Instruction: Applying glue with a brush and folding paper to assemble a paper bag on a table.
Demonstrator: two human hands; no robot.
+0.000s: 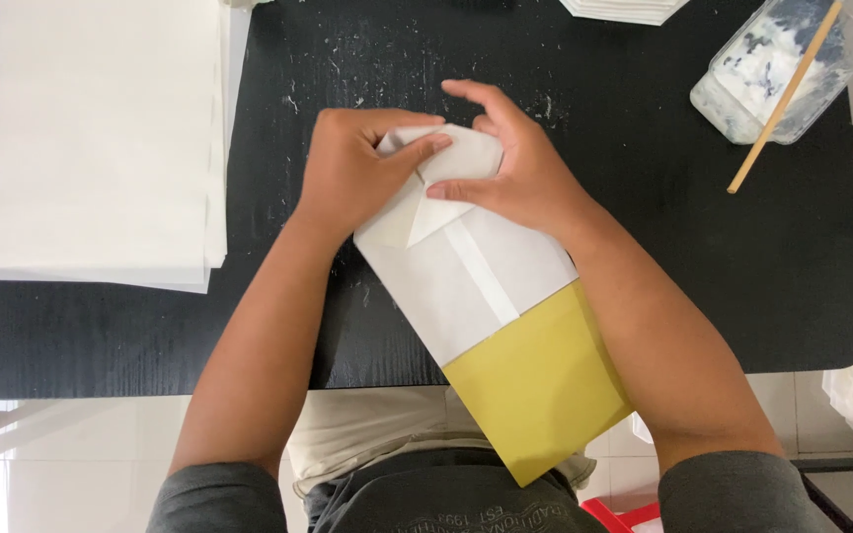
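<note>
**At frame centre, two hands fold the end of a paper bag**

Across the middle of the frame I see a black table (703,266) speckled with white flecks, and on it lies a flat paper bag (476,286), slanting from upper centre down toward lower right. Its upper part is white with a narrow raised seam along its length; its lower part is mustard yellow and hangs past the table's near edge, over my lap.

My left hand (352,168) rests palm down on the upper left corner of the bag, fingers curled, with the fingertips pressing on the folded flaps. My right hand (515,163) sits just beside it on the upper right corner, loosely curved, thumb laid flat across the fold and index finger arched above. Neither hand is closed around the bag; both press it down onto the table. Under them the white end is creased into a triangular flap pointing down the bag.

At upper left of the frame lies a stack of white sheets (101,138). At upper right stands a clear plastic tub (752,84) of white paste with a wooden stick (787,94) leaning out of it. More white paper (624,8) shows at the top edge
</note>
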